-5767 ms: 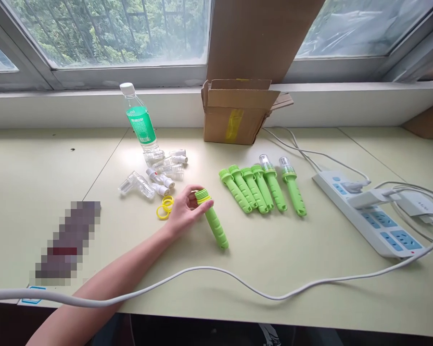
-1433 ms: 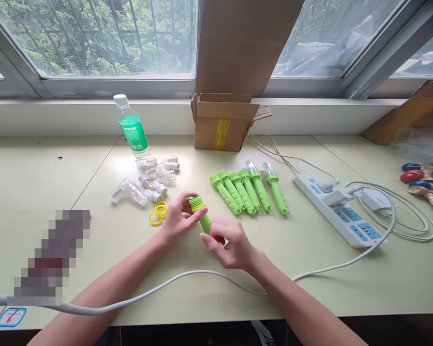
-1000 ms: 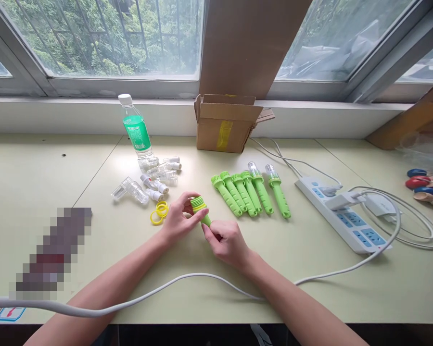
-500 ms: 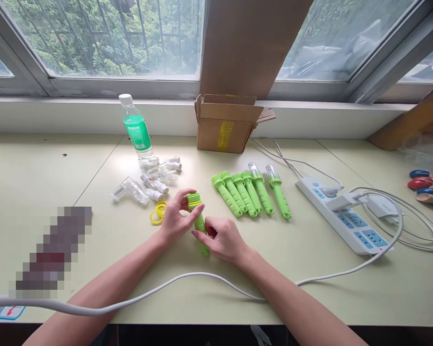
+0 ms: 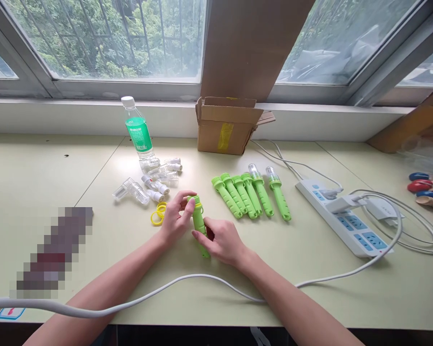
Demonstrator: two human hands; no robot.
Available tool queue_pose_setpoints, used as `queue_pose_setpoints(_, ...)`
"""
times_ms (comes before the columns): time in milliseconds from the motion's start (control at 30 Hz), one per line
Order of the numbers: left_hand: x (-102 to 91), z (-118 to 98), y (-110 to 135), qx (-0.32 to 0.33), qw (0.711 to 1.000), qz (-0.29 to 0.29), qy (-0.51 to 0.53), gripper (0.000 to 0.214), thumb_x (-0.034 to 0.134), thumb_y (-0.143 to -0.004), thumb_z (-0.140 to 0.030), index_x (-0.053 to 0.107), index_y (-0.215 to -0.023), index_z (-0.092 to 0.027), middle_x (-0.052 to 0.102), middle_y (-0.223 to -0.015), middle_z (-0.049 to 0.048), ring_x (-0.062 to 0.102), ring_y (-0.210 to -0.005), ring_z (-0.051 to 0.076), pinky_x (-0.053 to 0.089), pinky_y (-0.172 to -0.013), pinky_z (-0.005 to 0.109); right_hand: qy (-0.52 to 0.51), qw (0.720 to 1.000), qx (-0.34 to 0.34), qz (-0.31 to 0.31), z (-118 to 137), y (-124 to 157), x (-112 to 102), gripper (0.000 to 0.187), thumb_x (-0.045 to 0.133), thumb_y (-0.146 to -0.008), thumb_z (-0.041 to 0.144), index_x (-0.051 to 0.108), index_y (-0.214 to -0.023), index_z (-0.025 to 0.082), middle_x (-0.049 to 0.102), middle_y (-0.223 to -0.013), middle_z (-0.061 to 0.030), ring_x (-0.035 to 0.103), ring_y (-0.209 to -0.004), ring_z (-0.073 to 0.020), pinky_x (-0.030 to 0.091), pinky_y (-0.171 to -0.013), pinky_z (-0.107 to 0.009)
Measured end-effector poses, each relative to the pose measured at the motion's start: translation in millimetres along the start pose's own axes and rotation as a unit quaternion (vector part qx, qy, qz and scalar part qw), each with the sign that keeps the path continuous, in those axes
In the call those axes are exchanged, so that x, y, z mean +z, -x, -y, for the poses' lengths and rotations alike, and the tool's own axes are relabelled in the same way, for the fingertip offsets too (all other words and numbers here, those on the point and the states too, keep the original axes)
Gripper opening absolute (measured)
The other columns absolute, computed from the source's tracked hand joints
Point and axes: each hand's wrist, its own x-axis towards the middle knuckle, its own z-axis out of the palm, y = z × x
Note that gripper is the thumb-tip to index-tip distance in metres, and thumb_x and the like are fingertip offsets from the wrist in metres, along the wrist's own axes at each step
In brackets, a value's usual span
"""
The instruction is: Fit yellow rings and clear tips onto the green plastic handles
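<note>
Between my hands stands a green flashlight handle (image 5: 198,220), tilted, with its screw-threaded end up. A yellow ring sits around its neck just below the thread. My left hand (image 5: 175,217) pinches the threaded end with thumb and fingers. Lower down, my right hand (image 5: 224,240) grips the handle from the right, its fingers curled. Loose yellow rings (image 5: 162,206) lie just left of my left hand. Beyond them are clear ribbed caps (image 5: 137,191) and small white cylindrical parts (image 5: 161,187). To the right, several green handles (image 5: 231,196) lie in a row, two wearing clear caps (image 5: 253,170).
A water bottle (image 5: 140,134) and an open cardboard box (image 5: 212,129) stand at the back. On the right lies a power strip (image 5: 341,218) with plugs and coiled cables. A white cable (image 5: 187,277) crosses in front of my forearms. A blurred object (image 5: 56,250) is at left.
My left thumb has shifted up and left along the threaded end, so more of the neck shows. My right hand keeps its grip on the handle.
</note>
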Motion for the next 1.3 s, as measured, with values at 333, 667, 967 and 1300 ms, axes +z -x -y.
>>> queue_pose_setpoints(333, -1.4, 1, 0, -0.009, 1.000, -0.003, 0.003, 0.037, 0.049, -0.088, -0.041, 0.052, -0.115, -0.016, 0.064, -0.077, 0.0036, 0.064, -0.068, 0.015, 0.052, -0.064, 0.027, -0.020, 1.000, 0.008, -0.022, -1, -1, 1, 0.031, 0.054, -0.084, 0.038, 0.041, -0.062, 0.020, 0.044, -0.051, 0.0046, 0.035, -0.044, -0.0085, 0.025, -0.047, -0.023)
queue_pose_setpoints(667, -1.1, 2, 0, 0.019, 0.998, -0.055, 0.030, 0.031, 0.057, -0.084, -0.038, 0.051, -0.108, -0.018, 0.063, -0.086, 0.0050, 0.066, -0.082, 0.018, 0.054, -0.073, 0.030, -0.027, 0.992, 0.050, -0.115, -2, -5, -2, 0.017, 0.057, -0.085, 0.034, 0.065, -0.093, 0.021, 0.060, -0.075, -0.0024, 0.054, -0.070, -0.0162, 0.038, -0.060, -0.026)
queue_pose_setpoints(967, -0.9, 0, 4, 0.071, 0.996, -0.049, -0.017, 0.024, 0.055, -0.085, -0.031, 0.046, -0.103, -0.020, 0.062, -0.087, 0.0044, 0.062, -0.081, 0.016, 0.052, -0.074, 0.030, -0.048, 0.988, 0.057, -0.133, -6, -7, -1, 0.020, 0.061, -0.084, 0.031, 0.065, -0.102, 0.024, 0.064, -0.090, -0.0047, 0.058, -0.085, -0.0207, 0.044, -0.069, -0.029)
queue_pose_setpoints(1300, -2.0, -1, 9, 0.168, 0.983, -0.034, -0.064, 0.034, 0.054, -0.080, -0.022, 0.041, -0.111, -0.021, 0.064, -0.092, 0.0053, 0.063, -0.088, 0.019, 0.048, -0.081, 0.038, -0.047, 0.989, 0.058, -0.127, -6, -8, -1, 0.022, 0.061, -0.082, 0.029, 0.065, -0.103, 0.023, 0.064, -0.094, -0.0056, 0.059, -0.088, -0.0217, 0.047, -0.072, -0.031)
